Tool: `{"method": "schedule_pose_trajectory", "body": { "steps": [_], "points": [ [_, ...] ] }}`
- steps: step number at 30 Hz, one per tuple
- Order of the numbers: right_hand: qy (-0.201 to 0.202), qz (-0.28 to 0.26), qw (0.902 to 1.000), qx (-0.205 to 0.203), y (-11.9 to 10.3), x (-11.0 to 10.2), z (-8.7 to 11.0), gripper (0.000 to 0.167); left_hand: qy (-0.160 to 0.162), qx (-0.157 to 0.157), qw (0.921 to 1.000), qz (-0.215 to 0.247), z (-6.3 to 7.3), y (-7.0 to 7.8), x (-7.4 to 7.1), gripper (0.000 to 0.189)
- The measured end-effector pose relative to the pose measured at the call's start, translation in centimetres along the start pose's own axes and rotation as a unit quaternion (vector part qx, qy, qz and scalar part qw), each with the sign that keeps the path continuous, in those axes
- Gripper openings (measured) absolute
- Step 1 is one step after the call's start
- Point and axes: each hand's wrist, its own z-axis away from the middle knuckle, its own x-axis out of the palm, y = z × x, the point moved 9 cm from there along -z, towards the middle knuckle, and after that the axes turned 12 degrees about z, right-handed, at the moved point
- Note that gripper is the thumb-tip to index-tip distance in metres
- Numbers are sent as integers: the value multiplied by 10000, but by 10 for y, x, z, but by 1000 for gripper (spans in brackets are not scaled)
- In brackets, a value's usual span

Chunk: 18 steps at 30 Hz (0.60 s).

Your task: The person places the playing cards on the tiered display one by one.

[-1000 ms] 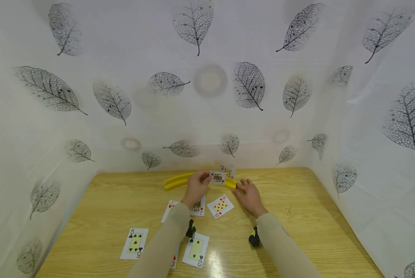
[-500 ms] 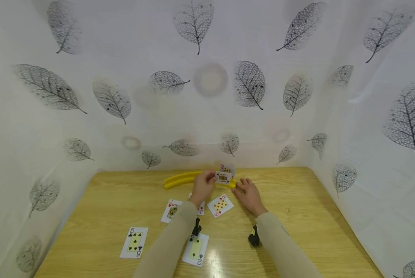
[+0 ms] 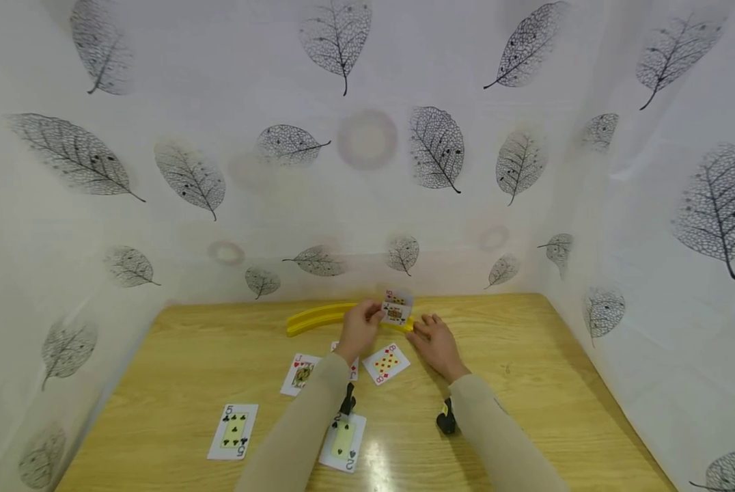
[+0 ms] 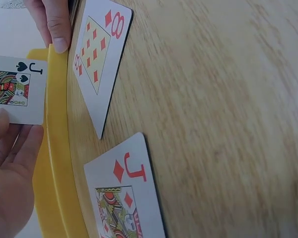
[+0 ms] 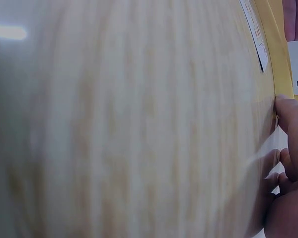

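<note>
My left hand (image 3: 360, 331) pinches a jack of spades playing card (image 4: 17, 89) between thumb and fingers, its edge right at the yellow curved card holder (image 3: 315, 319). Behind it in the head view a ten of diamonds (image 3: 398, 296) stands upright in the holder's right part. My right hand (image 3: 436, 347) holds the holder's right end, thumb against its front side in the right wrist view. An eight of diamonds (image 4: 100, 59) lies on the table just in front of the holder. Beside it is a jack of diamonds (image 4: 124, 193), partly hidden by my left arm in the head view.
A jack of hearts (image 3: 300, 374), a five of clubs (image 3: 233, 432) and a two of spades (image 3: 343, 443) lie face up on the wooden table (image 3: 509, 424). A leaf-patterned white curtain (image 3: 367, 198) hangs behind the table and at both sides.
My left hand has moved right with the jack of spades, bringing it over the right part of the card holder, in front of the ten. The right hand stays at the holder's end.
</note>
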Motion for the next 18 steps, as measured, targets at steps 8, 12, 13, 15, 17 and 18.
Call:
{"method": "schedule_pose_trajectory", "body": {
  "steps": [8, 12, 13, 15, 17, 18],
  "points": [
    [-17, -50, 10000, -9, -2, 1, 0, 46, -94, -89, 9999, -92, -3, -1, 1, 15],
    [9, -31, 10000, 3, -1, 0, -1, 45, -171, -96, 9998, -106, -5, -2, 3, 16],
    [32, 5, 10000, -21, -2, -1, -1, 45, -187, -75, 9997, -103, -5, -2, 3, 16],
    [38, 6, 10000, -16, -2, -2, -1, 45, -210, -59, 9997, -110, -6, -2, 4, 17],
    [45, 6, 10000, -14, -1, -2, -1, 45, -221, -71, 9997, -125, -6, -2, 5, 17],
    [48, -1, 10000, -13, -1, -2, -1, 44, -225, -100, 9996, -129, -6, -2, 6, 16]
  ]
}}
